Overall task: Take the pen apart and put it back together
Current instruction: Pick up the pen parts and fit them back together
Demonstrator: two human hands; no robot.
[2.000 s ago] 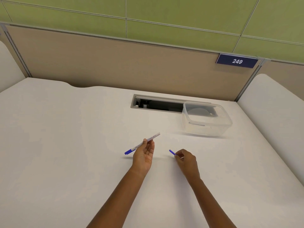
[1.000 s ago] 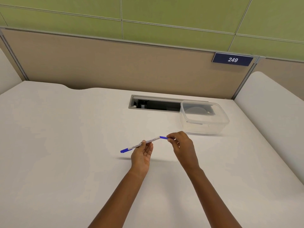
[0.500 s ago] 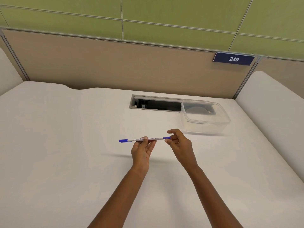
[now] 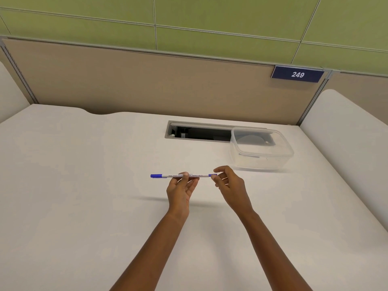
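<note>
Above white desk (image 4: 84,185), left hand (image 4: 181,192): pinching mid-barrel of slim white plastic pen (image 4: 168,176), blue ends.
Right hand (image 4: 228,185): fingertips pinching pen's right blue tip.
Pen axis: level, left-right, airborne; right hand at end.

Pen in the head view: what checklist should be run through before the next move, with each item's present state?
1. The left hand has a grip on the pen at mid-barrel: ok.
2. The right hand pinches the blue end piece: ok.
3. The end piece lines up with the barrel: ok.
4. The end piece is fully seated: cannot tell.
5. The blue cap is on the pen's other end: ok.
6. The pen is held above the table, not resting on it: ok.
</note>
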